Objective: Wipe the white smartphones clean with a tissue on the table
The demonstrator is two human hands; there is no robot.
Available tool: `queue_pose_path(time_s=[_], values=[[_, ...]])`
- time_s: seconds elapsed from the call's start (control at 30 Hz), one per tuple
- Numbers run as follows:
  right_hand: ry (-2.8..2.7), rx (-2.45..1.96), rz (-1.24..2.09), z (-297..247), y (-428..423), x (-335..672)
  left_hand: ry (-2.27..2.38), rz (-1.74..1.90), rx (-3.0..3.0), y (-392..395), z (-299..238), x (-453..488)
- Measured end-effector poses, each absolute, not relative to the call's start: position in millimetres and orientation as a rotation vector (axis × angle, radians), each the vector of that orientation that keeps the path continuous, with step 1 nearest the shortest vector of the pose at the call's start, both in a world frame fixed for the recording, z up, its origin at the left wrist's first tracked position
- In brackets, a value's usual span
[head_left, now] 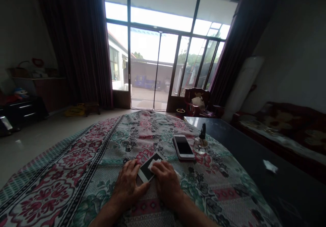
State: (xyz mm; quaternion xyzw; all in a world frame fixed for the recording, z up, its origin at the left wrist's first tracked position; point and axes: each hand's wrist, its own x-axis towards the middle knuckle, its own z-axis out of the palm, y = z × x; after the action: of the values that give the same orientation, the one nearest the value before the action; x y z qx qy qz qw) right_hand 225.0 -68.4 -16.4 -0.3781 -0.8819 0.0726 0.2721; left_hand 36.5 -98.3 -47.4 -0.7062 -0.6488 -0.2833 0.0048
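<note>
A white-framed phone [147, 169] with a dark screen lies on a floral cloth [102, 159] over a table. My left hand [128, 184] rests on the phone's left edge, its fingers curled around the phone and holding it down. My right hand [166, 181] presses a small white wipe [154, 164] onto the screen, fingers closed over it. A second white phone [183, 147] lies face up just beyond, to the right. Beside it stands a small glass bottle [201, 141] with a dark spray top.
A dark glossy table [254, 159] runs along the right with a crumpled white scrap [270, 166] on it. A sofa [282, 128] stands at right. Sliding glass doors [158, 64] and a wooden chair [197, 101] are ahead; cabinets [25, 101] stand at left.
</note>
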Motion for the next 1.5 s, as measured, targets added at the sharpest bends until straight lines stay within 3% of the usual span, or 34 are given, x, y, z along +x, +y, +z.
queue_pose_path(time_s=[0.2, 0.53, 0.9, 1.5], values=[[-2.418, -0.928, 0.236, -19.3, -82.2, 213.0, -1.917, -0.929, -2.240, -91.5, -54.0, 28.8], [-2.209, -1.249, 0.156, -10.2, -43.8, 244.8, -1.918, -0.916, -2.314, -93.9, -40.9, 25.8], [-2.415, -0.844, 0.241, -14.7, -82.9, 217.8, -1.766, -0.949, -2.438, -90.3, -45.1, 8.7], [-2.194, -1.352, 0.156, -15.3, -36.5, 213.9, -1.802, -0.906, -2.462, -93.0, -38.6, 11.4]])
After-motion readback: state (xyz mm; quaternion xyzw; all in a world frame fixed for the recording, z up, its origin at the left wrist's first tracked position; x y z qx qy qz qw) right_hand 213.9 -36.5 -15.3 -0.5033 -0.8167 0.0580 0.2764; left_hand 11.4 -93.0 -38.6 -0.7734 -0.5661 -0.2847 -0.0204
